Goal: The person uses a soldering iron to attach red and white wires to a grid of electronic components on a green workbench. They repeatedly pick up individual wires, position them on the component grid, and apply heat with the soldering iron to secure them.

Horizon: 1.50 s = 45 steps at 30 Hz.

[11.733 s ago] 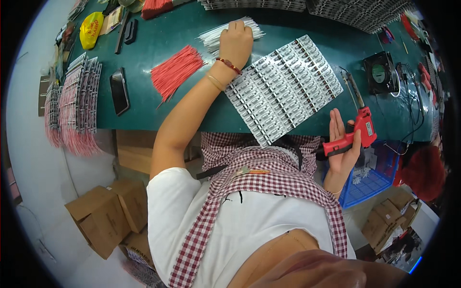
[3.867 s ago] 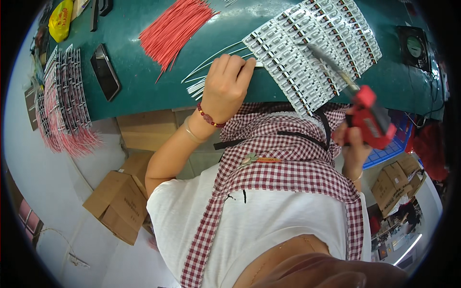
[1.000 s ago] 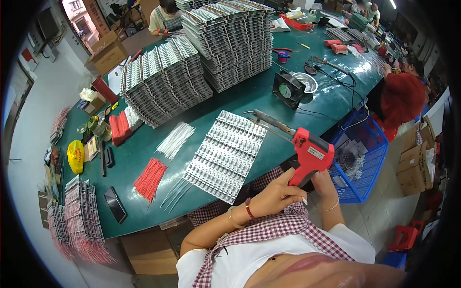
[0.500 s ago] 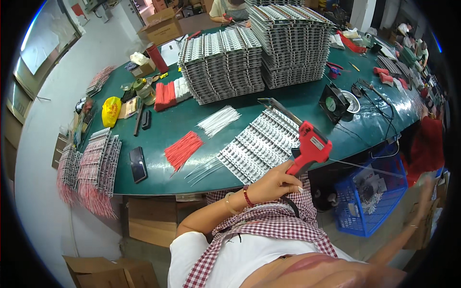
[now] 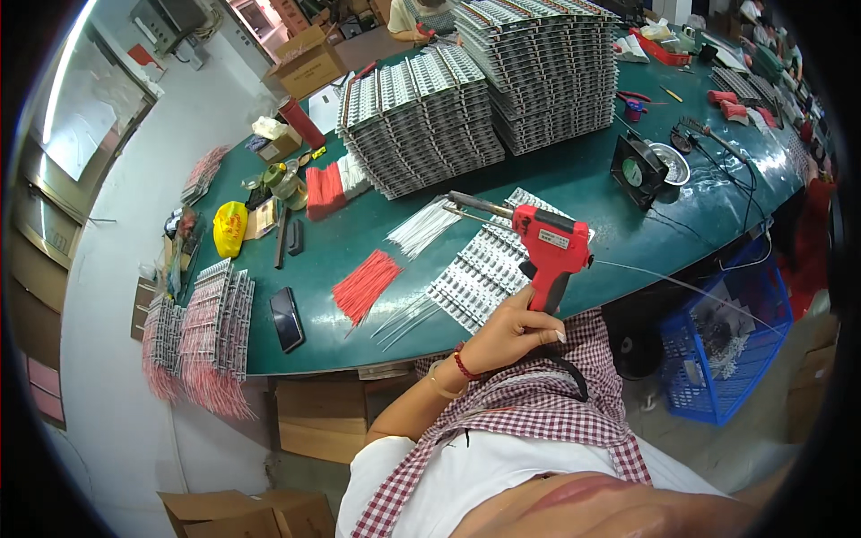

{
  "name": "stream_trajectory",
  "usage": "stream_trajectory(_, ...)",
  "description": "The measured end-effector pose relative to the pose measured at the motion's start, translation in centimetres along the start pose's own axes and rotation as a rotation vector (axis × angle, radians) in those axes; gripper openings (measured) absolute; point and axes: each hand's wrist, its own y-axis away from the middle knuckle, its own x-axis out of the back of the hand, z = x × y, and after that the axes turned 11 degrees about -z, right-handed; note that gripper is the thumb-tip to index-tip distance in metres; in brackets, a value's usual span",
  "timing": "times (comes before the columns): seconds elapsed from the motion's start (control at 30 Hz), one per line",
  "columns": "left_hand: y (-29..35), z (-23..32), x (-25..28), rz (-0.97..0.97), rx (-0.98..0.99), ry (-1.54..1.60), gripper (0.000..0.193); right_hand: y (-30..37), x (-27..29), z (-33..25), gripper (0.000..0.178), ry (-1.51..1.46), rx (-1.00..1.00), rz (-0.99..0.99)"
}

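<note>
My left hand (image 5: 513, 336) is closed round the black-and-red handle of a soldering gun (image 5: 558, 247). Its metal nozzle points left, over a panel of small white circuit boards (image 5: 480, 278) lying on the green table. A thin wire (image 5: 682, 289) trails from the gun's back toward the right. My right hand is out of view; only a blurred piece of arm shows at the lower right. Left of the panel lie loose red wires (image 5: 366, 285) and white wires (image 5: 423, 228). A few pale wires (image 5: 408, 318) stick out from the panel's near left side.
Tall stacks of board panels (image 5: 421, 134) stand behind. A small black fan (image 5: 633, 172) and a metal bowl (image 5: 673, 164) are at the right. A phone (image 5: 287, 318) and wired panels (image 5: 215, 327) lie left. A blue basket (image 5: 717, 359) stands below. Another person sits across the table.
My left hand has turned the soldering gun more level, its nozzle swinging left. My right arm, stretched out to the right before, has mostly left the view. The whole view has shifted.
</note>
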Motion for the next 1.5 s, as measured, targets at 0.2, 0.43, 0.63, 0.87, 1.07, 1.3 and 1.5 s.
stream_trajectory(0.2,-1.9,0.5,-2.0,-0.116,0.070,0.039,0.013,10.0,-11.9,17.9,0.063,-0.964,-0.453,-0.204)
stream_trajectory(0.43,-4.0,0.3,-6.9,-0.253,-0.049,-0.045,0.014,23.2,-27.5,-21.4,0.075,-1.244,0.166,-1.050)
stream_trajectory(0.63,-3.2,0.3,-7.1,-0.098,-0.008,-0.160,0.016,23.7,-29.9,-26.1,0.091,-0.989,0.396,-0.909)
stream_trajectory(0.87,-2.5,0.1,-5.6,-0.002,0.123,-0.040,0.015,25.6,-31.3,-26.1,0.053,-0.948,0.426,-0.653)
stream_trajectory(1.07,-2.7,0.4,-6.5,-0.098,0.162,-0.134,0.014,24.0,-31.1,-27.7,0.055,-0.856,0.471,-0.701)
stream_trajectory(1.3,-2.3,0.2,-5.0,-0.032,0.158,-0.164,0.013,17.7,-25.5,-25.6,0.038,-0.495,0.509,-0.719)
stream_trajectory(1.5,-2.0,-0.1,-3.8,-0.021,0.175,-0.235,0.012,6.5,-12.1,-22.3,0.031,-0.091,0.695,-0.424)
